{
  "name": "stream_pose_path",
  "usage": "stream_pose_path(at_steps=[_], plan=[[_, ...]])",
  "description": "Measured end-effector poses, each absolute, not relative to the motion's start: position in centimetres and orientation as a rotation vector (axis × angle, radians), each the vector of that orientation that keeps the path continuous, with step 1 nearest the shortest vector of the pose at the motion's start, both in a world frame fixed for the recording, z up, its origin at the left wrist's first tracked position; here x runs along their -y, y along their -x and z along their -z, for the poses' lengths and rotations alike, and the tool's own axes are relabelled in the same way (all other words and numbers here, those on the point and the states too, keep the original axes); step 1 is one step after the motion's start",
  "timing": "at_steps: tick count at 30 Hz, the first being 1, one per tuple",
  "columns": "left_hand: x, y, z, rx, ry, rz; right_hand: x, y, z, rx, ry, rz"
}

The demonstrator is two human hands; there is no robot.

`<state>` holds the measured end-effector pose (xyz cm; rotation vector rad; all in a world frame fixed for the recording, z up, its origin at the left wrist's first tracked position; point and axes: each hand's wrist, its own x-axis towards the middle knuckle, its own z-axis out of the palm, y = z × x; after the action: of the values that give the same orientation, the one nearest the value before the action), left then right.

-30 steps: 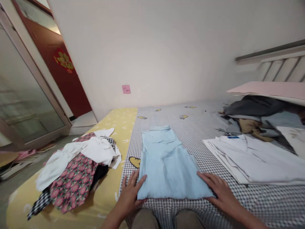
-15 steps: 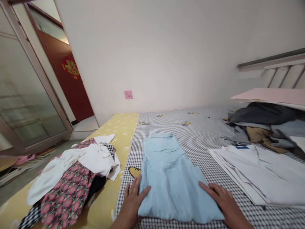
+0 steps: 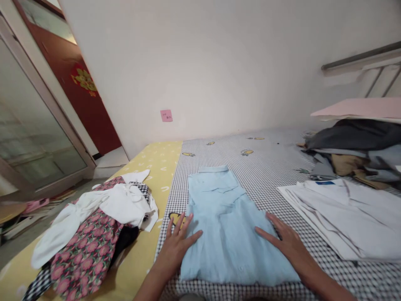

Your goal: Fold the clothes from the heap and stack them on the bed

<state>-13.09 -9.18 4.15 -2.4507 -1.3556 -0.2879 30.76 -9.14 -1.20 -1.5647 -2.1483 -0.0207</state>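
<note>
A light blue shirt lies spread on the checked bedsheet, its collar toward the wall and its sides folded inward. At its left edge rests my left hand, fingers spread, the thumb on the cloth. My right hand lies on the shirt's right edge, with its fingers stretched out and apart. Neither hand grips anything.
On the yellow part of the bedding sits a heap of clothes, white, floral and black. Folded white shirts lie at the right. Behind them are piled dark clothes under a pink sheet-like item.
Both hands have slid a little farther up along the shirt's sides, away from me. The left fingers have spread wider. The camera view has shifted slightly.
</note>
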Motion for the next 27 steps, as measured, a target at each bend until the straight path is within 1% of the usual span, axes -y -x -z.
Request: stream_pose_path(at_steps=[2,4,7,11,13,16,18,20,24,25,27], plan=[[8.4,12.8,-4.5,1.396,2.603,0.241,9.1,-30.7,0.7,2.281,1.527,-0.009],[7.5,12.6,-5.1,1.535,2.723,0.21,8.9,-30.6,0.2,2.354,1.521,-0.079],[6.7,12.8,-6.7,1.698,2.856,0.222,8.7,-29.7,-0.7,2.312,1.561,-0.183],[7.5,14.8,-8.2,1.589,2.972,0.343,9.8,-28.1,-1.5,2.253,1.527,-0.286],[8.9,16.1,-7.8,1.501,2.991,0.332,11.1,-27.7,-1.5,2.259,1.492,-0.354],[12.2,17.7,-6.3,1.423,2.991,0.227,13.8,-27.8,-1.1,2.292,1.479,-0.418],[14.7,18.1,-5.6,1.402,2.954,0.153,15.8,-28.3,-0.7,2.348,1.479,-0.39],[16.9,18.1,-5.3,1.442,2.872,0.049,17.6,-29.2,-0.3,2.431,1.44,-0.286],[18.9,18.2,-5.9,1.737,2.62,-0.2,19.1,-31.0,-1.3,2.418,1.457,-0.04],[18.8,18.4,-6.3,1.797,2.575,-0.205,19.1,-31.2,-2.1,2.363,1.488,-0.009],[18.1,18.4,-7.1,1.844,2.51,-0.072,18.5,-30.6,-4.1,2.235,1.533,0.02]])
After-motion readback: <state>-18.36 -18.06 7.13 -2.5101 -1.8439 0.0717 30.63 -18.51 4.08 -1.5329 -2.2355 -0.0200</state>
